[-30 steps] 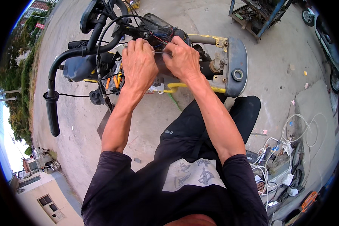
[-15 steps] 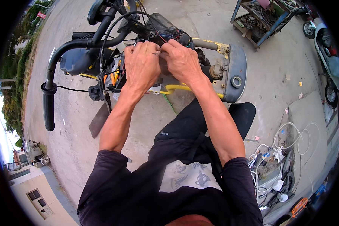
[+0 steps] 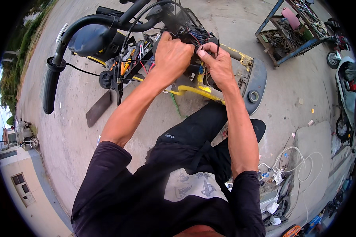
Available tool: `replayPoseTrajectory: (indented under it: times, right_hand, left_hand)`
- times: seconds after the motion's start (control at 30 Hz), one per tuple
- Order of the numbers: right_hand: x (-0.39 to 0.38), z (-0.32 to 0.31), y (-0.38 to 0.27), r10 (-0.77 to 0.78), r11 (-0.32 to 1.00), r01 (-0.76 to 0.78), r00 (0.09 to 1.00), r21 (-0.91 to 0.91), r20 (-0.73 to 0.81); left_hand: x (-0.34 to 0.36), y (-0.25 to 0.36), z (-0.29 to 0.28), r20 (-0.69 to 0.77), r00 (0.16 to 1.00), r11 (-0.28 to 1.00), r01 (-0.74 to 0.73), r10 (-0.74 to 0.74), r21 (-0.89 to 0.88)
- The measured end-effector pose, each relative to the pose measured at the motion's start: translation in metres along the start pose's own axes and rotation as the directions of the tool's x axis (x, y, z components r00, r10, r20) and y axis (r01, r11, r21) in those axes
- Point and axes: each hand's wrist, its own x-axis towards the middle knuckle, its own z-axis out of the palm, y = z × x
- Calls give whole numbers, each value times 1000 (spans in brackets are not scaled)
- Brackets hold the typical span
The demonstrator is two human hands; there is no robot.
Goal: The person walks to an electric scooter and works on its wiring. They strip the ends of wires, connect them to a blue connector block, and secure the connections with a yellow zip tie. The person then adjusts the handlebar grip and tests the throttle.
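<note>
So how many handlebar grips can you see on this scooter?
1: the black grip at far left, on the handlebar end. The other end runs out of frame, so a second may be hidden.

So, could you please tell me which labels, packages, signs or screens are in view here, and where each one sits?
Small white logo patch: on the black trouser thigh, below the left forearm; short pale mark.
Grey-white print: on the black shirt front, low centre; broad panel with dark figures.
No packages, signs or screens can be made out around the left hand, the right hand or the wiring.
</note>
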Motion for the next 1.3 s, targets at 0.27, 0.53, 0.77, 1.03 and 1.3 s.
replayPoseTrajectory:
  times: [0.27, 0.53, 0.77, 1.03, 1.3]
  right_hand:
    - [-19, -40, 43, -159, 973, 173, 982, -152, 101]
    - [-23, -26, 31, -18, 996, 15, 999, 86, 26]
    - [-18, -21, 23, 83, 996, -88, 989, 31, 126]
    - [-27, -47, 45, -140, 782, 207, 978, -588, 157]
    - [-33, -37, 34, 91, 942, -127, 988, 311, 125]
  left_hand:
    - [2, 10, -3, 25, 994, 994, 111, -111, 6]
    - [5, 5, -9, 88, 994, 996, 71, -66, -48]
    - [9, 12, -4, 3, 997, 997, 81, -81, -7]
    - [9, 15, -2, 46, 992, 993, 115, -115, -13]
    - [12, 14, -18, 155, 973, 966, 199, -174, -163]
